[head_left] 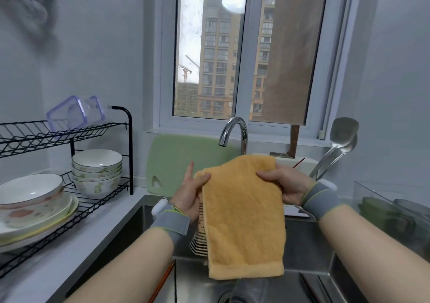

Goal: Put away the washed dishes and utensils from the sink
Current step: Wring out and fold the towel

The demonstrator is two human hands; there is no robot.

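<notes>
Both hands hold an orange towel (244,214) up over the steel sink (302,240). My left hand (190,191) grips the towel's left top corner together with a striped dish (199,237) that sits mostly hidden behind the cloth. My right hand (282,184) grips the towel's right top edge. Chopsticks (162,281) lie in the sink at the lower left, and more utensils (314,286) lie at the lower right. A black two-tier dish rack (97,207) on the left holds stacked plates (35,212) and stacked bowls (97,172).
A clear plastic container (74,114) lies on the rack's top shelf. Behind the sink are a curved tap (235,130), a green cutting board (181,160), a cleaver (292,142) and metal ladles (337,144). A clear bin with green cups (381,212) stands at right.
</notes>
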